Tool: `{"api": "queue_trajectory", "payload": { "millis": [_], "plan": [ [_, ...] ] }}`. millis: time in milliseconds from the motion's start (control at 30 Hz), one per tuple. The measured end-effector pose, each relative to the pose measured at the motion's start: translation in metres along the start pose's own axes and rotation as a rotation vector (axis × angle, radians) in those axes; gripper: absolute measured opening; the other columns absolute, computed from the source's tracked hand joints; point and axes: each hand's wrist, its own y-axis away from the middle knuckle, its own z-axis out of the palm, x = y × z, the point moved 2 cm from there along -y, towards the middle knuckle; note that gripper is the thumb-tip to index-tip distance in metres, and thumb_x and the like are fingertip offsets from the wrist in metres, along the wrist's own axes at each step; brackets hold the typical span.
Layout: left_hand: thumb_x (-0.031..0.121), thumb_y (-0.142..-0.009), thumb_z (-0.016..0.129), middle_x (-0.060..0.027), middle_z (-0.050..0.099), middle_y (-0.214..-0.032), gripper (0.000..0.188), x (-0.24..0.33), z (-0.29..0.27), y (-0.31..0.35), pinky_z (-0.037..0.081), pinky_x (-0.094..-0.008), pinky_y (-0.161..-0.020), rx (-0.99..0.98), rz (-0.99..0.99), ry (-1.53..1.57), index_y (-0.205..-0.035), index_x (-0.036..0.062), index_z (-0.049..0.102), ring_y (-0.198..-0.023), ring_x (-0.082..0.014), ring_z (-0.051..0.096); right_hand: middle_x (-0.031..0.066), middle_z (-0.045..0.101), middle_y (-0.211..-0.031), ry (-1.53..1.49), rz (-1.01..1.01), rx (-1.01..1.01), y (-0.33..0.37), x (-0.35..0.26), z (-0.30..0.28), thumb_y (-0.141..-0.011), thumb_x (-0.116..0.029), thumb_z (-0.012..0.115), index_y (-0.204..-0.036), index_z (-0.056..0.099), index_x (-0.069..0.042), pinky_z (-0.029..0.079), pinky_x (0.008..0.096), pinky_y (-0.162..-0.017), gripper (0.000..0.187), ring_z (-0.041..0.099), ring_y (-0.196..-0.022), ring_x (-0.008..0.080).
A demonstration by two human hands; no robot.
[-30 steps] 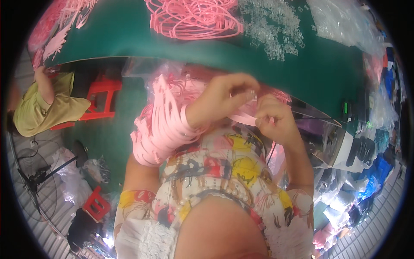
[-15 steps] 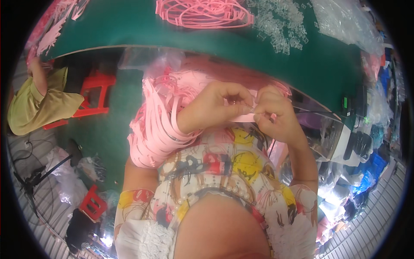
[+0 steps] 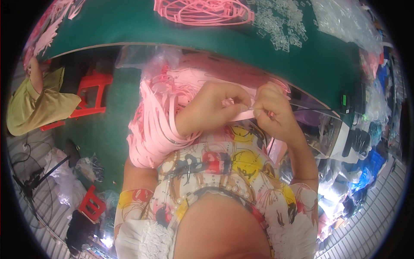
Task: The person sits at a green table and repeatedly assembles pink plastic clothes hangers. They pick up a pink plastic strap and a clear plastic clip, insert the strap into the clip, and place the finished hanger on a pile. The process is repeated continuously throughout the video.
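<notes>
A short stretch of pink strap point(image 3: 246, 115) runs between my two hands, close in front of my chest. My left hand point(image 3: 217, 103) pinches it with thumb and fingertips. Facing it, my right hand point(image 3: 275, 111) is curled tightly round the other end, fingertips almost touching the left ones. Whatever small piece may sit between the fingertips is hidden. A thick bundle of pink straps point(image 3: 151, 134) hangs looped over my left forearm. More pink straps lie heaped behind my left hand, below the table edge.
The green table point(image 3: 108, 32) curves across the top, bearing a coil of pink straps point(image 3: 202, 15) and scattered small clear plastic pieces point(image 3: 282, 23). Clear plastic bags point(image 3: 345, 19) lie at its right. Leftward stand a red stool point(image 3: 92, 93) and another person in olive clothing point(image 3: 41, 101).
My hands stay nearly in place, with small finger movements at the strap. The whole view has shifted slightly, and the other person's arm has moved a little.
</notes>
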Motion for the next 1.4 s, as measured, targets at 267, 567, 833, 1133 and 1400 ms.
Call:
{"api": "queue_trajectory", "payload": {
  "millis": [267, 567, 833, 1133, 1400],
  "plan": [
    [-0.003, -0.069, 0.062, -0.0124, 0.062, -0.083, 0.024, -0.008, 0.013, 0.009, 0.048, -0.0379, -0.066, 0.076, 0.441, -0.458, -0.092, 0.0037, 0.064, -0.075, -0.033, 0.059, 0.003, 0.044, -0.064, -0.203, 0.146, -0.063, 0.006, 0.022, 0.009, -0.072, -0.006, 0.056, -0.065, 0.054, -0.006, 0.036, 0.0327, -0.066, 0.007, 0.043, -0.069, 0.019],
    [0.003, -0.088, 0.059, -0.0024, 0.061, -0.092, 0.008, -0.02, 0.013, 0.019, 0.046, -0.0239, -0.072, -0.008, -0.331, 0.462, -0.095, -0.0017, 0.062, -0.084, -0.0095, 0.057, 0.0032, 0.047, -0.067, -0.352, 0.189, -0.036, 0.0, 0.02, 0.01, -0.074, -0.005, 0.055, -0.068, 0.056, -0.004, 0.037, 0.0312, -0.065, 0.007, 0.045, -0.071, 0.0171],
    [0.017, -0.091, 0.061, -0.0043, 0.061, -0.079, 0.02, -0.017, 0.008, 0.022, 0.047, -0.0264, -0.066, -0.134, -0.256, 0.176, -0.094, -0.0022, 0.063, -0.074, -0.009, 0.056, 0.0034, 0.047, -0.065, -0.288, 0.165, -0.135, -0.002, 0.016, 0.011, -0.073, -0.005, 0.057, -0.068, 0.058, -0.005, 0.038, 0.0314, -0.066, 0.005, 0.046, -0.07, 0.0188],
    [0.011, -0.094, 0.056, -0.0039, 0.062, -0.093, 0.019, -0.019, 0.009, 0.033, 0.046, -0.0229, -0.071, -0.215, -0.503, 0.6, -0.103, -0.0032, 0.063, -0.082, -0.0082, 0.057, 0.0025, 0.047, -0.068, -0.219, -0.002, -0.084, -0.006, 0.01, 0.016, -0.069, -0.005, 0.061, -0.069, 0.058, -0.007, 0.036, 0.0347, -0.075, 0.004, 0.047, -0.073, 0.0216],
    [0.019, -0.092, 0.061, 0.0005, 0.05, -0.066, 0.021, -0.022, 0.013, 0.041, 0.037, -0.0218, -0.06, -0.263, -0.458, 0.999, -0.095, -0.0019, 0.064, -0.058, -0.0059, 0.04, 0.0049, 0.048, -0.073, -0.115, -0.139, 0.046, -0.009, -0.003, 0.024, -0.068, -0.005, 0.063, -0.071, 0.058, -0.008, 0.037, 0.0393, -0.084, 0.006, 0.05, -0.078, 0.0243]
  ]
}}
